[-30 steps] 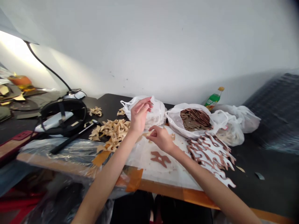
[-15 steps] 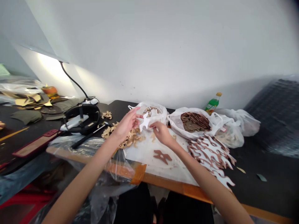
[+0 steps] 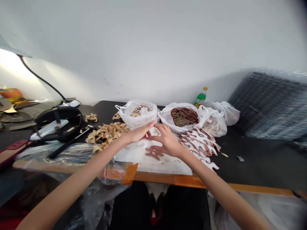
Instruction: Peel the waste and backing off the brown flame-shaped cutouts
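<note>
Over a white sheet (image 3: 175, 166), my left hand (image 3: 140, 132) reaches in with fingers stretched to the right; its lower fingers are partly hidden. My right hand (image 3: 166, 142) has its fingers spread and pointing left, and the fingertips of both hands meet or overlap. Nothing shows clearly in either hand. Just beneath them is a white wavy-edged cutout (image 3: 143, 143), partly covered; whether a finger touches it I cannot tell. Close below my right hand, a brown cutout (image 3: 154, 153) of similar shape lies on the sheet.
Curled tan strips (image 3: 107, 132) are heaped at left, near a black headband (image 3: 57, 123). Behind stand a plastic bag of light pieces (image 3: 136, 119) and a bag of brown pieces (image 3: 183, 116). White-faced cutouts (image 3: 200, 142) are piled at right, with a green bottle (image 3: 200, 97) behind.
The view has swung to the right. The white cutout that was held up between my hands is now lower, beneath them. My hands have come together and my right fingers have spread.
</note>
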`<state>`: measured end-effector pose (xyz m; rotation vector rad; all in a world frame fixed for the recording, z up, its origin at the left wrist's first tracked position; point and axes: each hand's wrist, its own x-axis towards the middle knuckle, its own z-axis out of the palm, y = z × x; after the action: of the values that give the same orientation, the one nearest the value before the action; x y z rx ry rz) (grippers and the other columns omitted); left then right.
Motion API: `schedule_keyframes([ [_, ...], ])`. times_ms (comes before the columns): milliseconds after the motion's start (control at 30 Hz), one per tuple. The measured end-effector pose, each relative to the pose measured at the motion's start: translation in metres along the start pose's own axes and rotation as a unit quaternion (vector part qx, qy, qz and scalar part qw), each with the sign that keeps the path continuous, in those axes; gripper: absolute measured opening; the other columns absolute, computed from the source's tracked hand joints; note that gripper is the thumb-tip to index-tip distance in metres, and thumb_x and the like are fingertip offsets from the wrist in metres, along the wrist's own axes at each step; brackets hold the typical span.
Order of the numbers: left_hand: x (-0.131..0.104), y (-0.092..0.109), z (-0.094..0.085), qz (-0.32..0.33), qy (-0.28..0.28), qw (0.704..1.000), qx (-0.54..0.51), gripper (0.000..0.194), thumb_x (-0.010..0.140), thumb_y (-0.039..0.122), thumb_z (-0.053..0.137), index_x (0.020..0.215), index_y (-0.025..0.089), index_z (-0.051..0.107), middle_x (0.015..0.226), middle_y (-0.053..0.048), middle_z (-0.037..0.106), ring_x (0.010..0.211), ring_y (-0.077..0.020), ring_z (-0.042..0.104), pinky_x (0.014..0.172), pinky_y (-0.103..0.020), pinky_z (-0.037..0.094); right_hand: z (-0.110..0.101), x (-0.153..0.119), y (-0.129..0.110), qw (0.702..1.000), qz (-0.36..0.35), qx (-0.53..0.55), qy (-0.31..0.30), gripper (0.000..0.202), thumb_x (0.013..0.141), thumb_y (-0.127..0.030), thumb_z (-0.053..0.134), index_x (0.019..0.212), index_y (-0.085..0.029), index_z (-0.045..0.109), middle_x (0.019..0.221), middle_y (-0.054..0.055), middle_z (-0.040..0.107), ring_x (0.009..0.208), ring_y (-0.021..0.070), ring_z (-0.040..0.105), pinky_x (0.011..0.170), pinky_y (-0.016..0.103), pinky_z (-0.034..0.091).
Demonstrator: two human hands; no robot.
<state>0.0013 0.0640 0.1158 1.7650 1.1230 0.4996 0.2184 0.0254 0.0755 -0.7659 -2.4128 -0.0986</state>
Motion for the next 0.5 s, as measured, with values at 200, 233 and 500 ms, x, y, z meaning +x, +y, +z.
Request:
schedule_keyframes([
  [200,0.011,-0.009,0.02,0.019,-0.005,0.999,-0.04,0.073,0.089,0.089,0.042,0.093,0.023,0.073,0.068,-0.005,0.064,0.056,-0.0181,0.047,0.051,-0.031,0.035,0.007,-0.015,0.005,0.999,0.028,0.015,-0.005,0.03,0.092,-0.042,0.079,0.119,-0.029,0.078,0.153,0.014,0.048,0.143,0.0374,0.042,0.112,0.055,0.043],
  [233,0.013,-0.012,0.022,0.022,-0.004,0.998,-0.05,0.073,0.089,0.089,0.043,0.091,0.023,0.073,0.067,-0.005,0.065,0.053,-0.0177,0.046,0.049,-0.031,0.034,0.007,-0.016,0.004,0.999,0.029,0.02,-0.009,0.031,0.091,-0.042,0.08,0.119,-0.029,0.078,0.152,0.014,0.049,0.144,0.0374,0.042,0.112,0.055,0.043],
  [500,0.016,-0.026,0.029,0.064,0.002,0.998,-0.024,0.071,0.093,0.085,0.044,0.076,0.022,0.073,0.068,-0.007,0.07,0.058,-0.0203,0.058,0.053,-0.03,0.042,0.015,-0.019,0.002,0.998,0.041,0.038,-0.035,0.028,0.09,-0.039,0.081,0.114,-0.025,0.078,0.153,0.017,0.05,0.142,0.0385,0.044,0.108,0.055,0.044],
])
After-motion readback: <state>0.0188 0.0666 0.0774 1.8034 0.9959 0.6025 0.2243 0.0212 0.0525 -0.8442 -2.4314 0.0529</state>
